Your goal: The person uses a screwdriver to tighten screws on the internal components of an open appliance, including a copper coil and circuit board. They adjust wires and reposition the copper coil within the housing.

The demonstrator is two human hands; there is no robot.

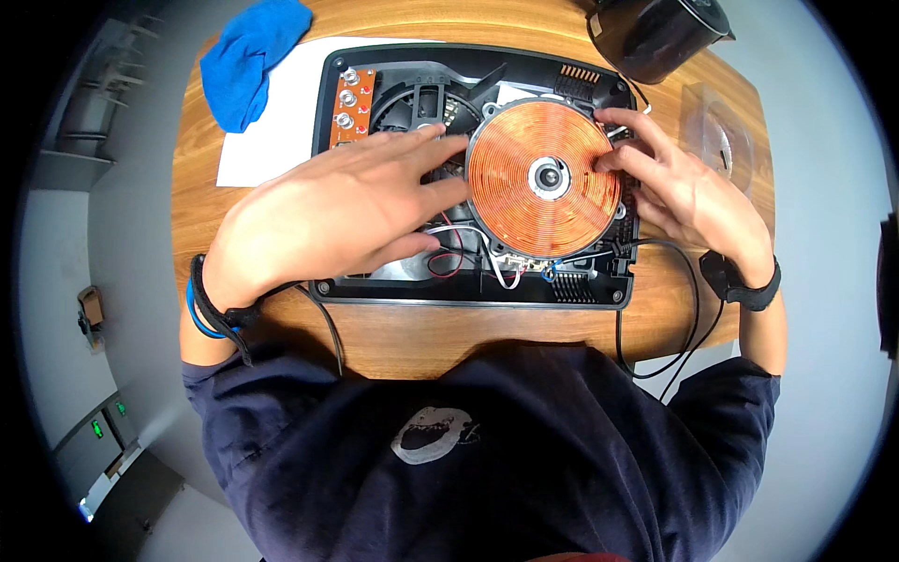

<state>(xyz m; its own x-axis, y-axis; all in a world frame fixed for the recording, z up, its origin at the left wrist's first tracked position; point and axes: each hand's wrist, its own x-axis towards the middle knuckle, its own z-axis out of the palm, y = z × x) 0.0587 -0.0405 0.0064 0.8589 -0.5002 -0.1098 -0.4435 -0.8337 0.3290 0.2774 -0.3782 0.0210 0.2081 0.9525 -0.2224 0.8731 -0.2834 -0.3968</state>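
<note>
A round copper induction coil (pixel 510 201) lies in the right half of an opened black cooker housing (pixel 468 302). My left hand (pixel 346 201) is over the housing's left half, fingers spread, with two fingertips at the coil's left edge. My right hand (pixel 688 187) is at the coil's right side, its fingers bent and apart, one fingertip over the windings. Its thumb side is partly hidden at the housing edge. Left of the coil sits a black fan (pixel 398 110), partly under my left hand. An orange circuit board (pixel 352 98) fills the upper left corner. Thin wires (pixel 459 228) run below the coil.
A blue cloth (pixel 245 66) lies on white paper (pixel 272 159) at the far left. At the back right stands a dark kettle or jug (pixel 651 37), with a clear plastic box (pixel 716 131) nearer. Black cables (pixel 695 300) hang over the table's front edge.
</note>
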